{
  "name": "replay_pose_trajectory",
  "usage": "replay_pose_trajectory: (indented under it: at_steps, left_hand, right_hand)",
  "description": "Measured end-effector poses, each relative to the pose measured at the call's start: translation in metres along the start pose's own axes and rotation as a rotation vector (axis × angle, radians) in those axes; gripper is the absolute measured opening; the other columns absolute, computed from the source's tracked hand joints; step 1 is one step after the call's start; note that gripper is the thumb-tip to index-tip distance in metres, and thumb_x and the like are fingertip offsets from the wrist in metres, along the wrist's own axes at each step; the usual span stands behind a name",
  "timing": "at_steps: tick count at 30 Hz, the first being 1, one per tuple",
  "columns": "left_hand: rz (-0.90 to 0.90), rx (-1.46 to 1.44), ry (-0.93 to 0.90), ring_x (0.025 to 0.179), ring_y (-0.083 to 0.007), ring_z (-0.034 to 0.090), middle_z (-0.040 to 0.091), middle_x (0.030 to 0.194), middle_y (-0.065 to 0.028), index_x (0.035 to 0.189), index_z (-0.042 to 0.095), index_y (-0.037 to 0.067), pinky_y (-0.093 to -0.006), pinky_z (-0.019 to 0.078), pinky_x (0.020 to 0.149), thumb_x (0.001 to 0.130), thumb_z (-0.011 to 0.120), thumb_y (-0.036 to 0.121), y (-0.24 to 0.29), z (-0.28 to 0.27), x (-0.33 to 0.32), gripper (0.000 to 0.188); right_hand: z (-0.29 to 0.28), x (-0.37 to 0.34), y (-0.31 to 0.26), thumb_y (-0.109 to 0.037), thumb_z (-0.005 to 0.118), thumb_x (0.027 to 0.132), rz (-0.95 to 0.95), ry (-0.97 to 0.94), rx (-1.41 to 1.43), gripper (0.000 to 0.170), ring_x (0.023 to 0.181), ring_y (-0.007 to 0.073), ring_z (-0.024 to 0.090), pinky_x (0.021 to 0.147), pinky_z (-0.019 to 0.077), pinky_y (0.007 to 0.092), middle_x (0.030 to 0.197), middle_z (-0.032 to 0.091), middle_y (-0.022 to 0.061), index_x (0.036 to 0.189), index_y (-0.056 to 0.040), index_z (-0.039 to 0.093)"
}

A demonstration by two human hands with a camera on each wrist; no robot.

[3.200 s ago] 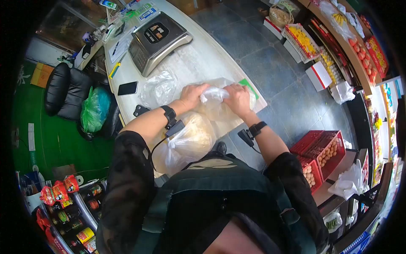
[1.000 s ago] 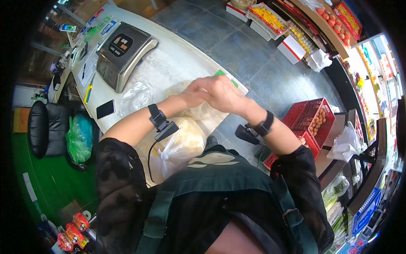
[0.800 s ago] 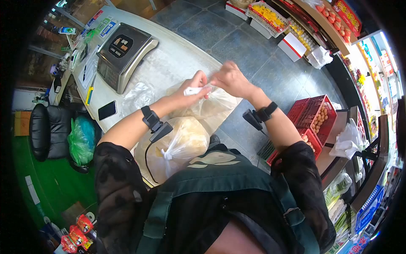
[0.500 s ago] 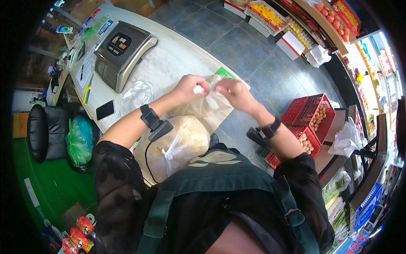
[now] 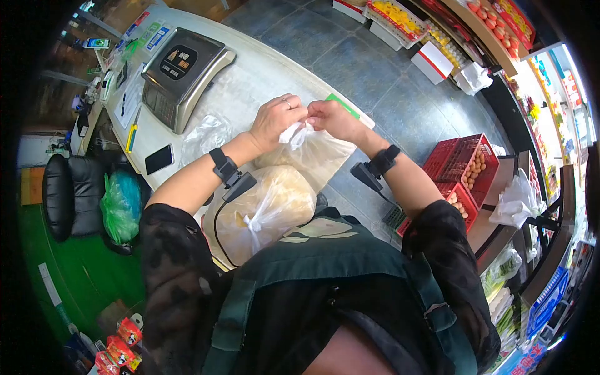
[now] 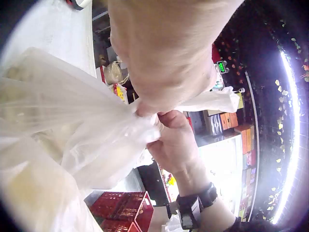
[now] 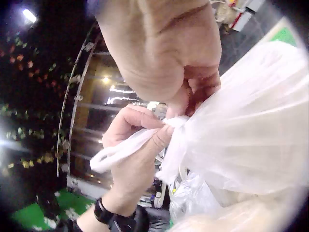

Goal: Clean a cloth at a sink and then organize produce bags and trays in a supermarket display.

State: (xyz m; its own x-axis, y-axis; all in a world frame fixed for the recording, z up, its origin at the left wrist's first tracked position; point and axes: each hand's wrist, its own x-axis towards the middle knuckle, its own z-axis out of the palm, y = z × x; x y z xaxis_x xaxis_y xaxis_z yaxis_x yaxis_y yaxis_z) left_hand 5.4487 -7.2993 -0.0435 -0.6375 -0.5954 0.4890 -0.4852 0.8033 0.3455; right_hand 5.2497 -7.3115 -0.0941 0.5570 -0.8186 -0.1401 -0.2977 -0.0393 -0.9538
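Observation:
A filled translucent plastic bag (image 5: 312, 153) stands on the counter, its neck gathered at the top. My left hand (image 5: 278, 122) pinches the twisted bag neck, with a white handle loop trailing from the fingers in the right wrist view. Close beside it, my right hand (image 5: 336, 119) also grips the neck, fingers curled; the two hands meet there. In the right wrist view the bag (image 7: 251, 125) fans out below the pinched neck. A second plastic bag (image 5: 269, 206), knotted and full of something pale yellow, sits nearer my body.
A scale (image 5: 184, 75) stands on the counter (image 5: 269, 69) at the left. A crumpled clear bag (image 5: 206, 137) and a phone (image 5: 159, 159) lie near my left forearm. Red crates (image 5: 459, 169) of eggs stand at the right. A black chair (image 5: 75, 194) holds a green bag (image 5: 122, 206).
My hands, apart over the bag half a second ago, have come together at its neck. The bag top is now drawn in tightly. The knotted bag stays in place.

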Motion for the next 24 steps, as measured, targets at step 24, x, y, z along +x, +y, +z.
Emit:
replay_pose_trajectory:
  at_steps: [24]
  left_hand:
    - [-0.583, -0.111, -0.569, 0.081, -0.0325, 0.059, 0.059, 0.089, -0.0167, 0.107, 0.051, 0.001, -0.0394, 0.0462, 0.069, 0.079, 0.069, 0.027, 0.127, -0.069, -0.168, 0.042]
  right_hand:
    - [0.042, -0.022, -0.011, -0.023, 0.075, 0.072, -0.139, 0.347, -0.457, 0.020, 0.068, 0.0328, 0.062, 0.060, 0.0463, 0.0412, 0.069, 0.062, 0.0147, 0.079, -0.0074, 0.063]
